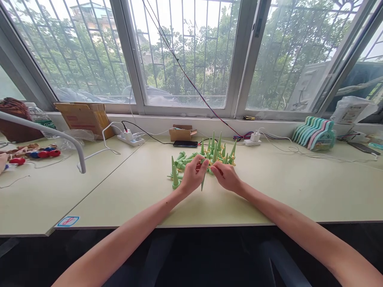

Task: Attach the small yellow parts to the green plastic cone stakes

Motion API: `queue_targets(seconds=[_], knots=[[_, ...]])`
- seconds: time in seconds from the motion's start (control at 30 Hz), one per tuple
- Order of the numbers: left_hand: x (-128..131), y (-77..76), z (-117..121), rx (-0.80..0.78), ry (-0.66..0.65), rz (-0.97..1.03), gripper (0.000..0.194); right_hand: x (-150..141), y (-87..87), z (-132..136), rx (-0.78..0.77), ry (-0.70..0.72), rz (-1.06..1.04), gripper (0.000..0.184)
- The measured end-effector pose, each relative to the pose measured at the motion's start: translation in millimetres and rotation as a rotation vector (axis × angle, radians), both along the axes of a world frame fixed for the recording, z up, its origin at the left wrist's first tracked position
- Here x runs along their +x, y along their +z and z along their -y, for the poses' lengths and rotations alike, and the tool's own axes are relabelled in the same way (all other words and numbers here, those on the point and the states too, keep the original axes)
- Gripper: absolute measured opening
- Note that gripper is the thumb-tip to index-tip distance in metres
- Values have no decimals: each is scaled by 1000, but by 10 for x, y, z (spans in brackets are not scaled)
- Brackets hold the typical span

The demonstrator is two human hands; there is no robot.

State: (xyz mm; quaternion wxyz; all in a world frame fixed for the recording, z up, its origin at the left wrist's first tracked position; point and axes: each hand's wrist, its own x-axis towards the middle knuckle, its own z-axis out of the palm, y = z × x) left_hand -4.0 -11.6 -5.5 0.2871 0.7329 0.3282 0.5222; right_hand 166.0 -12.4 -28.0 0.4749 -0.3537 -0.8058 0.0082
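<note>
My left hand (193, 173) is closed around a green plastic spike (203, 184), whose tapered point hangs downward below my fingers. Close beside it, my right hand (227, 176) is closed in a pinch near the spike's upper end; what sits between those fingers is too small to make out. Just behind both hands stands a cluster of upright green spikes (214, 152) with small yellow parts among them. More green pieces (180, 160) lie in a heap to the left of the cluster. Nearer to me, another green spike (175, 180) stands point up, left of my left hand.
A black phone (185, 144) lies behind the heap, before a small open cardboard box (181, 134). Power strips (131, 139) and cables run along the back. Teal and pink plastic pieces (317, 134) stand right. At left are a white curved tube (78, 149), red balls (43, 154) and another person's hand (2, 162).
</note>
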Motion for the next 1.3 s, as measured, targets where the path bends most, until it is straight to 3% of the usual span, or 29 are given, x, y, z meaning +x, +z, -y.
queue_targets(seconds=[0.13,0.37,0.73,0.97,1.3], knots=[[-4,5,3,13,42,-13,31,-15,-12,8,2,-11,-33,26],[-6,1,7,28,40,-43,32,19,-10,-17,88,55,74,33],[2,1,4,44,31,-46,31,34,-20,-24,33,27,83,39],[8,-27,-27,24,53,-29,32,-2,-21,2,19,-6,26,19],[-14,-24,-12,70,54,-117,29,38,-33,-34,43,113,87,22]])
